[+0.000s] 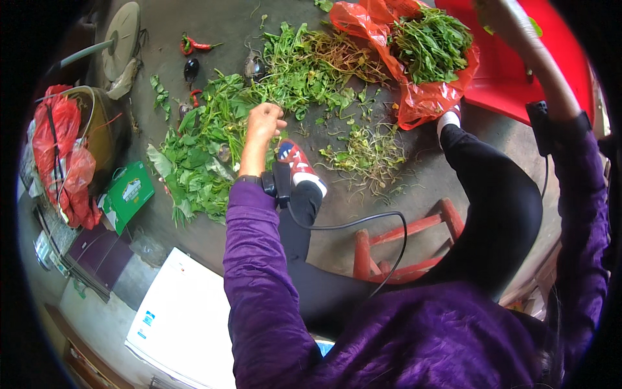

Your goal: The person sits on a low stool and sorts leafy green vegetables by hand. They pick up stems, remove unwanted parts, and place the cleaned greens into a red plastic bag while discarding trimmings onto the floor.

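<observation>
My left hand (264,125) is over the floor, at the edge of a pile of leafy greens (209,141), its fingers curled; whether they pinch anything does not show. Raised at the upper right, my right hand (503,17) is above a red plastic basin (505,73), with green leaf showing on both sides of it; its fingers are unclear at the rim. Between my hands lie more greens (291,63), browned stems (345,56) and a small heap of pale stems (371,158). A red plastic bag (423,104) holds leafy greens (432,46) beside the basin.
Eggplants (191,70) and red chili peppers (200,45) lie on the floor beyond the pile. On the left are a bucket (104,131) with red bags (56,131), a green box (129,192) and a standing disc-shaped base (121,41). A red wooden stool (362,253) stands between my legs.
</observation>
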The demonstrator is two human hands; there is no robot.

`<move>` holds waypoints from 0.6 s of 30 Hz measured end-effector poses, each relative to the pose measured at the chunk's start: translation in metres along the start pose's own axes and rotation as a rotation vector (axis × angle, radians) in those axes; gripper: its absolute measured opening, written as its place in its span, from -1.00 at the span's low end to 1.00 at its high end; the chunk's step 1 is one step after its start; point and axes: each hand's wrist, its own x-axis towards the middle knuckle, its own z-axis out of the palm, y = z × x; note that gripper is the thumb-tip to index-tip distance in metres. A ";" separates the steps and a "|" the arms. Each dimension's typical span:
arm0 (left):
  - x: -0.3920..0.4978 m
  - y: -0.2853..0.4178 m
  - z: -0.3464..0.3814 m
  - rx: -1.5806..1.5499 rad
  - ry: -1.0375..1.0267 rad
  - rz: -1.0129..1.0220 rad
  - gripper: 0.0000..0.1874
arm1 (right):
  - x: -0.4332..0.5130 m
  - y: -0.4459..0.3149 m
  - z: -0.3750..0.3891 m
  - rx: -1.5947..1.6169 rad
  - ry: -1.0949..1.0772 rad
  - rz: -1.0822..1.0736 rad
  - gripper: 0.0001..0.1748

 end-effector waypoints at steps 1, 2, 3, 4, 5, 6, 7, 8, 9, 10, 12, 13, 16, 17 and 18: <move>0.013 0.000 0.002 0.017 0.015 -0.007 -0.77 | 0.017 0.010 0.029 -0.174 -0.037 -0.022 -0.83; 0.027 -0.001 0.007 0.017 0.054 0.033 -0.75 | 0.030 0.014 0.061 -0.318 -0.071 -0.056 -0.83; 0.040 -0.002 0.011 0.047 0.098 0.090 -0.76 | 0.039 0.016 0.095 -0.028 0.001 0.035 -0.82; 0.055 -0.003 0.015 0.074 0.147 0.160 -0.77 | 0.046 0.016 0.126 -0.175 0.060 -0.075 -0.83; 0.070 -0.004 0.021 0.105 0.190 0.232 -0.78 | 0.052 0.012 0.154 -0.223 0.046 -0.101 -0.82; 0.084 -0.005 0.027 0.097 0.235 0.296 -0.79 | 0.054 0.007 0.179 -0.172 0.052 -0.051 -0.79; 0.098 -0.005 0.034 0.157 0.301 0.377 -0.79 | 0.054 0.001 0.199 -0.124 0.062 -0.002 -0.75; 0.112 -0.004 0.040 0.216 0.366 0.460 -0.79 | 0.052 -0.006 0.214 -0.073 0.009 0.025 -0.71; 0.122 -0.004 0.046 0.269 0.402 0.479 -0.79 | 0.050 -0.012 0.223 -0.022 -0.045 0.056 -0.66; 0.132 -0.002 0.050 0.284 0.433 0.474 -0.79 | 0.049 -0.015 0.227 0.018 -0.136 0.053 -0.65; 0.149 0.006 0.054 0.342 0.544 0.562 -0.78 | 0.047 -0.019 0.226 0.014 -0.236 0.060 -0.63; 0.157 0.012 0.055 0.338 0.569 0.535 -0.77 | 0.046 -0.018 0.223 -0.032 -0.245 0.071 -0.62; 0.174 0.023 0.055 0.529 0.548 0.370 -0.68 | 0.044 -0.016 0.218 -0.052 -0.075 0.012 -0.58; 0.181 0.026 0.054 0.618 0.543 0.331 -0.67 | 0.044 -0.015 0.220 -0.038 0.012 -0.023 -0.58; 0.185 0.027 0.053 0.607 0.547 0.307 -0.67 | 0.042 -0.013 0.223 0.023 -0.042 -0.019 -0.55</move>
